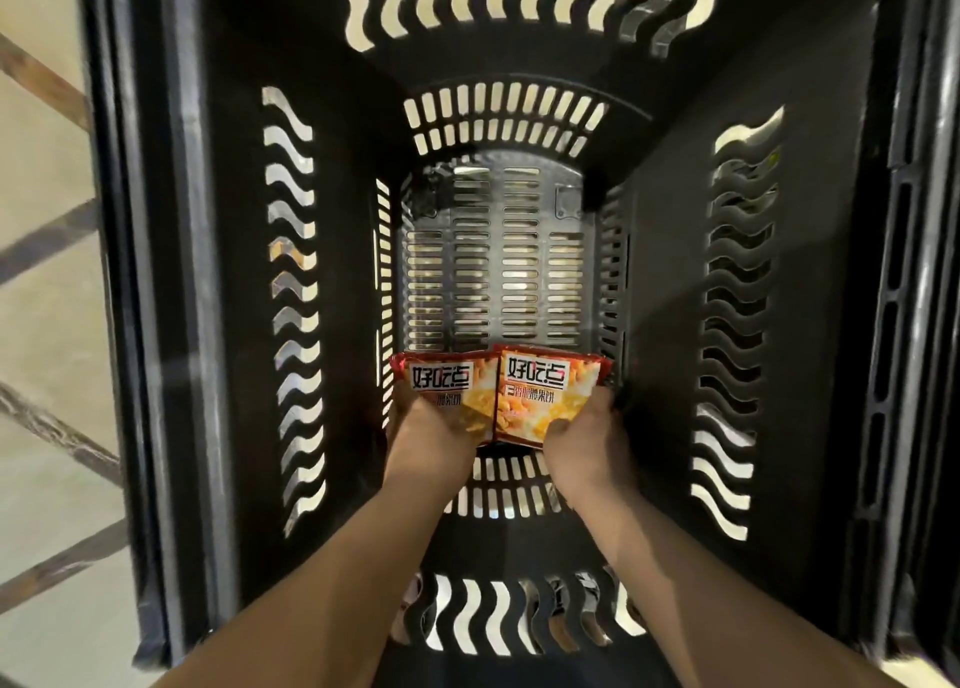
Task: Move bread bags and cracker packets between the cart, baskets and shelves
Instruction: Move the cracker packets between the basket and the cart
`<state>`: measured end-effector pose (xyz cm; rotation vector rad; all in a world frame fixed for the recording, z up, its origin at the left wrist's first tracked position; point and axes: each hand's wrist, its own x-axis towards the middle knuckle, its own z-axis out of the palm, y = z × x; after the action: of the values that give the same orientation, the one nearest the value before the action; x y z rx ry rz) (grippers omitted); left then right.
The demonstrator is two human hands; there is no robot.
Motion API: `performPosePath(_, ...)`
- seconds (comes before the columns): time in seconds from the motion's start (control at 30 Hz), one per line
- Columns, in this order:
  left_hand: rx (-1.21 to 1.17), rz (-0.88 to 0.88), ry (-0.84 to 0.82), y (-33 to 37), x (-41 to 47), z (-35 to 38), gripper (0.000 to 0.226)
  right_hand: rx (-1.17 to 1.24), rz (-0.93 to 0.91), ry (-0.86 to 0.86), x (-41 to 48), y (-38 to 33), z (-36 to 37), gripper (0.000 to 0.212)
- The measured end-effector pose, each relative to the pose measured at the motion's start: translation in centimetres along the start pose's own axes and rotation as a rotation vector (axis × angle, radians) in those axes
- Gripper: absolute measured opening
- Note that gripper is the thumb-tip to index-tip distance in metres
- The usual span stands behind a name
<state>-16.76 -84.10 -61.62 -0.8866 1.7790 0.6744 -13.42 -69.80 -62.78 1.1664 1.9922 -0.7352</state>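
One cracker packet (440, 382) is pinched in our left grip (431, 435), another packet (543, 394) in our right grip (582, 440), low in the basket (228, 272); we probably release next.

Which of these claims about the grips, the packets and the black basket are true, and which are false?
1. The left grip holds one red-and-orange foil cracker packet; the right grip holds a second matching packet. True.
2. The packets are above the rim of the black slotted plastic basket. False: they are deep inside, near its floor.
3. The two packets are side by side, touching. True.
4. A bread bag lies on the basket floor. False: only the two packets show inside.
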Motion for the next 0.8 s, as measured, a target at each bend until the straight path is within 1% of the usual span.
performPosePath(0.1,0.033,-0.013,-0.076,0.4,0.9,-0.1,0.028,-0.025,-0.020,-0.046,1.0,-0.2,0.1,0.053)
performPosePath(0.17,0.093,-0.037,-0.074,0.7,1.8,-0.1,0.033,-0.139,-0.020,-0.062,1.5,-0.5,0.1,0.057)
performPosePath(0.27,0.216,-0.044,-0.008,0.7,3.1,0.3,0.058,-0.337,-0.028,-0.032,1.7,-0.8,0.2,0.069)
performPosePath(0.33,0.255,-0.005,0.017,0.4,3.4,0.3,0.066,-0.316,-0.038,-0.054,1.8,-0.5,0.3,0.066)
performPosePath(0.37,0.213,0.005,0.010,0.4,3.4,0.1,0.067,-0.279,-0.040,-0.076,1.9,-0.3,0.3,0.061)
performPosePath(0.43,0.134,0.021,-0.014,0.0,3.4,-0.2,0.064,-0.276,-0.037,-0.117,2.4,-0.2,0.1,0.056)
performPosePath(0.47,0.122,0.018,-0.037,-0.2,3.4,-0.4,0.059,-0.270,-0.032,-0.128,2.7,-0.1,0.1,0.053)
performPosePath(0.57,0.067,0.016,-0.098,-0.4,2.7,-0.3,0.035,-0.178,0.013,-0.122,3.2,-0.1,0.2,0.042)
performPosePath(0.63,0.029,0.025,-0.111,-0.4,2.3,-0.3,0.024,-0.132,0.030,-0.129,3.3,0.0,0.3,0.039)
performPosePath(0.73,0.045,0.077,-0.103,-0.3,1.1,-0.8,0.020,-0.053,0.016,-0.163,2.9,0.4,-0.2,0.039)
performPosePath(0.8,0.101,0.148,-0.093,-0.1,-0.1,-1.3,0.025,-0.051,-0.022,-0.179,2.0,0.3,-1.2,0.042)
